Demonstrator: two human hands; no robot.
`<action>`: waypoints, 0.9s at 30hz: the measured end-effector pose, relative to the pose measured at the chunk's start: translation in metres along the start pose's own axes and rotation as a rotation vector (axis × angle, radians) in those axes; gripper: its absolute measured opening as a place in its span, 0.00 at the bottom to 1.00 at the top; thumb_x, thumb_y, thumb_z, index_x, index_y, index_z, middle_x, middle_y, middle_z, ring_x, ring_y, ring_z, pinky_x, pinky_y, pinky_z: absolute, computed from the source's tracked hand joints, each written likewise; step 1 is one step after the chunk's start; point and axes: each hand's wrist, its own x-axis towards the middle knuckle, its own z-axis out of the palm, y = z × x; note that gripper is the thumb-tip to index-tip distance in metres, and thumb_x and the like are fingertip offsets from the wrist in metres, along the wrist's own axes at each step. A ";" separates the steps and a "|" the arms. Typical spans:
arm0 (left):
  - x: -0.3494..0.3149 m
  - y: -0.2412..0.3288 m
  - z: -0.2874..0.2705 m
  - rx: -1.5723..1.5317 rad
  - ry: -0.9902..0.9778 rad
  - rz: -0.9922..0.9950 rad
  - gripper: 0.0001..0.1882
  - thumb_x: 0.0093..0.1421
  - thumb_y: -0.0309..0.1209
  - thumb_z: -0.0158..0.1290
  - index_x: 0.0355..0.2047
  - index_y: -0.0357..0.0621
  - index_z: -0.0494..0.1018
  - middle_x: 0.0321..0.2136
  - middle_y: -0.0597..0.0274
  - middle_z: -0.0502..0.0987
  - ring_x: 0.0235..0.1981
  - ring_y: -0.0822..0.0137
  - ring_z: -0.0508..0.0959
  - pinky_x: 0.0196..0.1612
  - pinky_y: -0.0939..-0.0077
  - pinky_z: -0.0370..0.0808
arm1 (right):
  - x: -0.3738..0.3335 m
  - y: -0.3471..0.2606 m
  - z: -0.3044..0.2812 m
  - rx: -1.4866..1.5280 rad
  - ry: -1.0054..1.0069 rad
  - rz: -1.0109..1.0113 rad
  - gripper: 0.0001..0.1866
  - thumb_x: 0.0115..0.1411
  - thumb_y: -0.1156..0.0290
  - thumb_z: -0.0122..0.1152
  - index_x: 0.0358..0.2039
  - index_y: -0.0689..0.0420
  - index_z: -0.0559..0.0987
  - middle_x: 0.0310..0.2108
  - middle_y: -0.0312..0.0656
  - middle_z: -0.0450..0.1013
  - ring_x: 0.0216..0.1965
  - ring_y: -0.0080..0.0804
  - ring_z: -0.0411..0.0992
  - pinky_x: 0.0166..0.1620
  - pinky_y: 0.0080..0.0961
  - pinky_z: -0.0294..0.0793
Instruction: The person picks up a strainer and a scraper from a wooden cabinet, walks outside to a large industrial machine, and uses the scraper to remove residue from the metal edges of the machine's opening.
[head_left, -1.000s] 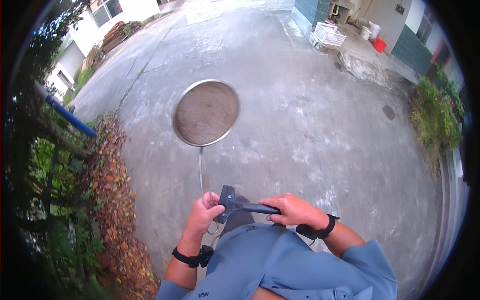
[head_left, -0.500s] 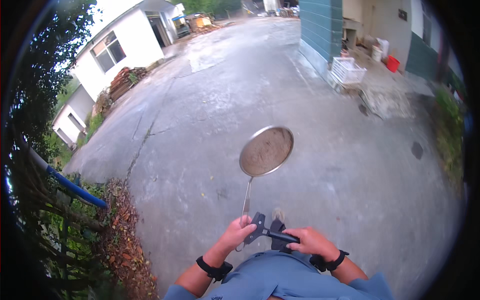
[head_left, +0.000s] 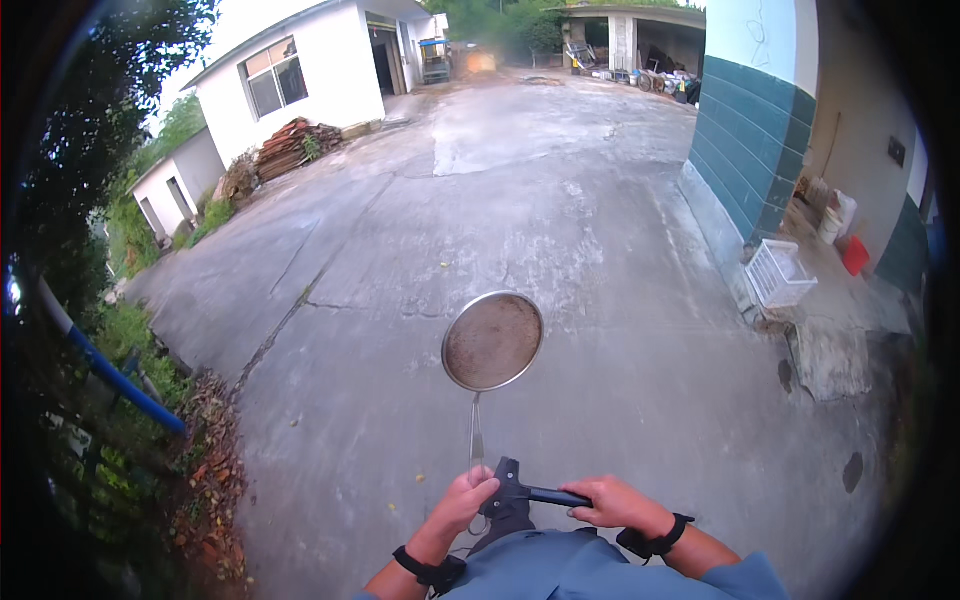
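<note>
While the left hand (head_left: 462, 503) grips a round mesh strainer (head_left: 493, 341), the right hand (head_left: 612, 502) holds a black scraper (head_left: 528, 493); keeping the strainer level seems wise.

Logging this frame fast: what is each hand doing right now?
Left hand: closed on the wire handle of the round mesh strainer.
Right hand: closed on the handle of the black scraper tool.

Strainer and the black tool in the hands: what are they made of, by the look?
Strainer: looks like metal, with a bright shiny rim, a thin wire handle and a fine brownish mesh that may be rusty or dirty. It is held in the left hand. Black tool: matte black handle and head, likely plastic or rubber-coated, but too small to be sure. It is held in the right hand.
</note>
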 end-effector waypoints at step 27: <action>0.826 0.344 -0.192 -0.244 0.155 0.020 0.11 0.65 0.37 0.46 0.32 0.42 0.66 0.20 0.64 0.71 0.15 0.75 0.70 0.14 0.78 0.69 | 0.794 0.298 -0.438 -0.051 -0.088 -0.108 0.22 0.48 0.67 0.59 0.46 0.55 0.75 0.35 0.49 0.74 0.36 0.49 0.72 0.39 0.37 0.72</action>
